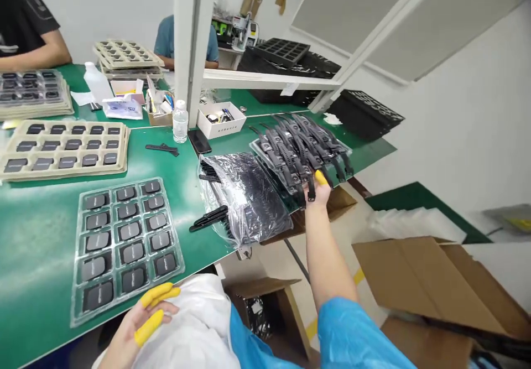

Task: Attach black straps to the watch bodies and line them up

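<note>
Across the green worktop [37,236], I reach my right hand [317,192] to the batch of black straps [301,147] at frame centre, fingers closed on its near edge; lifting needs a firmer grip. Left hand [143,316] rests open, lower left.

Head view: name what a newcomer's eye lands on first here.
The right hand, yellow cot on a fingertip, reaches to a fanned row of black straps at the green table's far edge. Beside it lies a shiny plastic bag of more straps. Nearer, a clear tray of dark modules sits just above the left hand, which rests at the near edge.
</note>
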Tool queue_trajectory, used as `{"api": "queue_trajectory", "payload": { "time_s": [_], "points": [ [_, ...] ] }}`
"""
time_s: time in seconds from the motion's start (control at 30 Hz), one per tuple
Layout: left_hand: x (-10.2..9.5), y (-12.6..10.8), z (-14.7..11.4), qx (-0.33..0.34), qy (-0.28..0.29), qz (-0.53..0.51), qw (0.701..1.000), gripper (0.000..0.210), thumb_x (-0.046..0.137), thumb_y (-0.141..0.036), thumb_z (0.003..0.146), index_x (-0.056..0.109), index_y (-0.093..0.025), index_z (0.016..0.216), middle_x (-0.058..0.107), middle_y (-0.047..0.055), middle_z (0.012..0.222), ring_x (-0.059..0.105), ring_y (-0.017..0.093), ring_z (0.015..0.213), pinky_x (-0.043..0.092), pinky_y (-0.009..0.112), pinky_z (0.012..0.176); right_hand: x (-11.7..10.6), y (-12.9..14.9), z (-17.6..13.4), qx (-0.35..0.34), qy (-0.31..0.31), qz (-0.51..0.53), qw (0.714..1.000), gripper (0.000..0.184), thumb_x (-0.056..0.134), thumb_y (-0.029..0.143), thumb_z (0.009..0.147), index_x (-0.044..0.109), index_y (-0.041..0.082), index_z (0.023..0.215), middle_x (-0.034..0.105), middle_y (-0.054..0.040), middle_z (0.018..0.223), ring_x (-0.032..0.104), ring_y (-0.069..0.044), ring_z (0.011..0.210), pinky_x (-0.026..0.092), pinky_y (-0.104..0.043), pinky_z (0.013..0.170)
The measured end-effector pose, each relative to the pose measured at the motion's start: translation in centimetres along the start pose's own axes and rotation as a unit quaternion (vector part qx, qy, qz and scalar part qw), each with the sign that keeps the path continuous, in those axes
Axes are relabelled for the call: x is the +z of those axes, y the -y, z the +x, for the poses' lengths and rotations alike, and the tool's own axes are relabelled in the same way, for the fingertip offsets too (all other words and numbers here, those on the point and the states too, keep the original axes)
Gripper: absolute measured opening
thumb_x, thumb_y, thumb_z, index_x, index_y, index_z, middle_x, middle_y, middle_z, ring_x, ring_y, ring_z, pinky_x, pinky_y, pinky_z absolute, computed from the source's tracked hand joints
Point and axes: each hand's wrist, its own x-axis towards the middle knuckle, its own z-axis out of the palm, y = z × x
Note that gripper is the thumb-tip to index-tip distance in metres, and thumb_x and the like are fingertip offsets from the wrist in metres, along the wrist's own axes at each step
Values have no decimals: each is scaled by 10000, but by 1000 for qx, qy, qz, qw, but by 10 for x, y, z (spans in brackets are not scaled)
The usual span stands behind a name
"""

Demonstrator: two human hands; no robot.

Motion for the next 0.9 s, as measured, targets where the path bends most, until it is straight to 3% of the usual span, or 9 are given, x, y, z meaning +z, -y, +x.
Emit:
{"api": "queue_trajectory", "payload": {
  "time_s": [0.13, 0.3, 0.47, 0.63, 0.73, 0.9],
  "points": [
    [7, 9, 4, 20, -4, -9, 1000, 560, 831, -592, 764, 773, -284, 1228, 767, 148, 1227, 739, 346, 1081, 628, 479, 958, -11, -6, 45, 11, -6, -10, 1000, 198, 549, 210, 943, 732, 138, 967, 761, -76, 884, 720, -179, 753, 634, -304, 765],
    [23, 2, -3, 41, -45, 22, 998, 544, 835, -591, 761, 783, -286, 1209, 775, 131, 1180, 711, 351, 1168, 579, 486, 1070, -33, -21, 62, 32, -13, -24, 999, 118, 605, 182, 885, 713, 147, 915, 752, -64, 866, 688, -173, 686, 625, -306, 744],
    [21, 1, -4, 19, -40, 33, 998, 567, 815, -615, 772, 774, -284, 1230, 760, 127, 1230, 681, 354, 1241, 519, 504, 1152, -52, -25, 66, 48, -20, -35, 998, 96, 602, 186, 872, 693, 158, 876, 738, -52, 822, 704, -186, 740, 626, -335, 822],
    [10, -2, 5, -9, 23, 81, 996, 619, 836, -635, 730, 781, -293, 1243, 752, 133, 1280, 680, 358, 1255, 523, 479, 1148, -55, -23, 64, 71, -16, -50, 996, 49, 623, 188, 856, 653, 188, 817, 703, -38, 753, 704, -197, 736, 633, -339, 835],
    [10, -7, 5, -3, 22, 94, 995, 587, 846, -619, 724, 798, -293, 1210, 750, 130, 1293, 695, 348, 1227, 549, 462, 1118, -55, -19, 58, 87, -16, -56, 994, 59, 638, 186, 847, 622, 198, 792, 675, -25, 720, 693, -193, 701, 639, -333, 830],
    [10, -5, -1, 9, 5, 85, 996, 541, 861, -559, 736, 801, -290, 1202, 779, 128, 1204, 726, 329, 1160, 579, 437, 1074, -58, -3, 40, 119, -12, -43, 992, 142, 570, 290, 873, 644, 179, 921, 717, -125, 950, 730, -275, 922, 624, -524, 925]
  ]
}}
